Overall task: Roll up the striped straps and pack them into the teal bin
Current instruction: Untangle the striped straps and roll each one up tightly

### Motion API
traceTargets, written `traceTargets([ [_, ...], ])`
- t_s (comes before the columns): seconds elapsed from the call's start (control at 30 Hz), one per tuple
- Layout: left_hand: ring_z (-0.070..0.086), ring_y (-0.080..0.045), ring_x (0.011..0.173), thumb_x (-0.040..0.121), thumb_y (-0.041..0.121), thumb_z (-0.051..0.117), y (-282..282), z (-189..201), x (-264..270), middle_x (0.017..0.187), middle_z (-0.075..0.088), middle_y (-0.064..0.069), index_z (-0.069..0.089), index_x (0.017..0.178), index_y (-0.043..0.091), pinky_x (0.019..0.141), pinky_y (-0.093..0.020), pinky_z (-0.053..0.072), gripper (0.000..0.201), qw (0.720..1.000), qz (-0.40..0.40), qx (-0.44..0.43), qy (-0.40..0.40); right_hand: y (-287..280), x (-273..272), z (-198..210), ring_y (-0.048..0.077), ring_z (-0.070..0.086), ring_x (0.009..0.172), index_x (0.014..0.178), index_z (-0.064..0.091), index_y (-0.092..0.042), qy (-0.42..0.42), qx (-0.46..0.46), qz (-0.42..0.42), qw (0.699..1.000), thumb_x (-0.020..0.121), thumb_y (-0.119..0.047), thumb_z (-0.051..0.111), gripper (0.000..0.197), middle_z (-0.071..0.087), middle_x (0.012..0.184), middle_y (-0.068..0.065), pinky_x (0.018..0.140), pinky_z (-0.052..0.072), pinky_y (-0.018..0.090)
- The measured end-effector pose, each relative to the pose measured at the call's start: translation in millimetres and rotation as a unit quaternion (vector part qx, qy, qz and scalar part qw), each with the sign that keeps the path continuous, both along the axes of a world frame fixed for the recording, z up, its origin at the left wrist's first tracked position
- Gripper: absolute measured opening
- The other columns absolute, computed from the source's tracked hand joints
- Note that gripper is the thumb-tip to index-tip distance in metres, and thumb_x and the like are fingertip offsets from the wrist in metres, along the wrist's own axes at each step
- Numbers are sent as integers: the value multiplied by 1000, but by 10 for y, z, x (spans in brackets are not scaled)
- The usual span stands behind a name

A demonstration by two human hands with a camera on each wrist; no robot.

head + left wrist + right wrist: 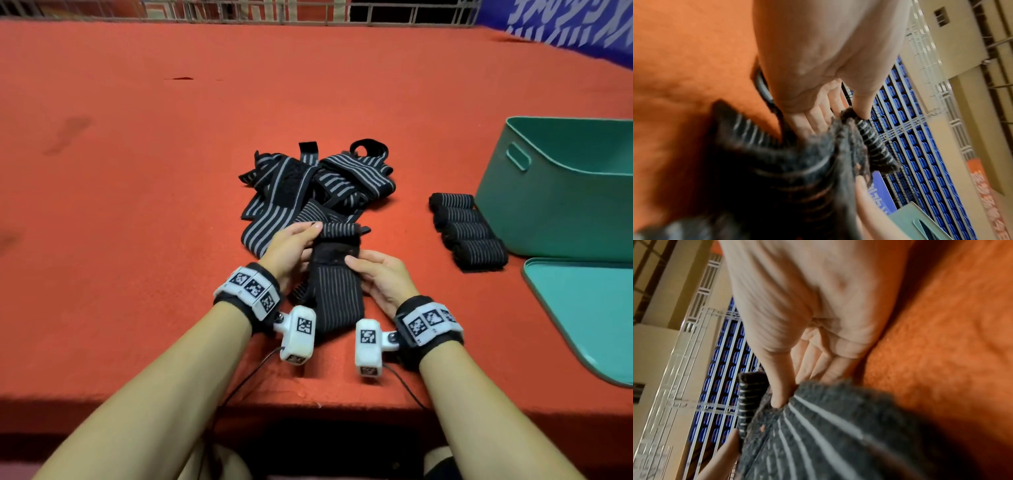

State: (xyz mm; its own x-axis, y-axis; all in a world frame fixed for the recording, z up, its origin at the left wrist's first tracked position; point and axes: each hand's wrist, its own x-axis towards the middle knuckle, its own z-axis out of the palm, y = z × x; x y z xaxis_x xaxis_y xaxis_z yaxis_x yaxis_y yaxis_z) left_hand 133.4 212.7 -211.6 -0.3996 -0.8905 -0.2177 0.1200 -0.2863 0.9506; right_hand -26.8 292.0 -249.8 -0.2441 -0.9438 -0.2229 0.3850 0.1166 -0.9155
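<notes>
Both hands' fingers [313, 229] pinch one striped strap [337, 291] beside four rolls [467, 226].

This is looking like an indoor sports hall or arena. Rows of blue seats [925, 155] are rising in tiers behind a white railing [920, 53], showing in both wrist views, with beige walls [962, 48] standing above them. In the head view, a red felt tabletop [171, 171] is filling the frame, a metal fence [239, 10] is running along its far edge at 12 o'clock, and a blue banner [565, 24] with white lettering is hanging at 1 o'clock. An orange banner [986, 194] is showing at the stand's side.
</notes>
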Motion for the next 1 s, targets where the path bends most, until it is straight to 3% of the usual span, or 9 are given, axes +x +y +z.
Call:
traceTargets([
  [0.17,60,-4,52,103,16,58,-35,141,-65,72,68,4,65,113,10,45,-15,43,14,998,-7,-31,-55,-34,45,9,19,71,70,91,68,-5,32,3,-18,999,88,4,72,11,74,81,9,64,59,27],
  [0.27,68,-20,84,103,9,55,-53,66,-112,103,72,-13,66,116,3,63,-22,56,18,999,17,-8,-33,-54,62,-6,20,69,70,88,66,-6,50,12,-16,999,85,4,76,14,72,77,8,62,58,28],
  [0.4,66,-21,91,105,6,50,-40,-39,-206,103,69,-13,64,116,4,79,-29,58,18,999,45,11,7,-105,39,-71,15,63,64,82,63,-11,132,16,-52,990,78,-3,85,24,64,67,-2,62,52,27],
  [0.47,67,-23,95,104,7,52,-55,-74,-207,106,70,-12,65,111,9,89,-36,57,15,998,65,10,13,-93,42,-55,14,62,65,89,64,-10,96,15,-45,994,84,-6,80,18,65,76,2,61,53,28],
  [0.57,67,-22,97,102,7,55,-76,-167,-170,108,70,-11,65,109,13,89,-37,57,14,995,97,8,5,-45,24,-8,12,55,64,106,65,-8,16,4,-27,1000,93,-25,72,22,66,88,4,60,52,29],
  [0.63,67,-21,98,101,7,57,-35,-223,-155,110,71,-12,66,110,15,88,-36,56,15,995,98,0,-8,-52,14,-11,9,52,61,111,69,-9,23,3,-23,999,94,-38,70,34,67,90,3,57,51,27],
  [0.7,68,-22,100,100,7,59,12,-296,-157,114,72,-14,67,110,16,94,-37,56,16,996,89,-17,-28,-72,31,-51,9,48,57,108,73,-13,73,7,-32,997,94,-38,71,28,63,85,5,52,47,24],
  [0.87,70,-29,110,101,20,62,80,-416,-111,115,74,-13,69,117,10,103,-45,54,21,998,52,-3,-40,-93,28,-148,10,43,57,101,80,-18,125,-17,-51,991,93,-32,73,18,62,78,6,59,41,28],
  [1.0,69,-30,112,100,38,61,68,-375,-98,118,74,-13,69,118,9,105,-47,52,35,997,11,-11,-81,-75,11,-140,10,46,58,106,77,-14,113,-6,-37,993,98,-26,68,17,52,60,-5,57,50,28],
])
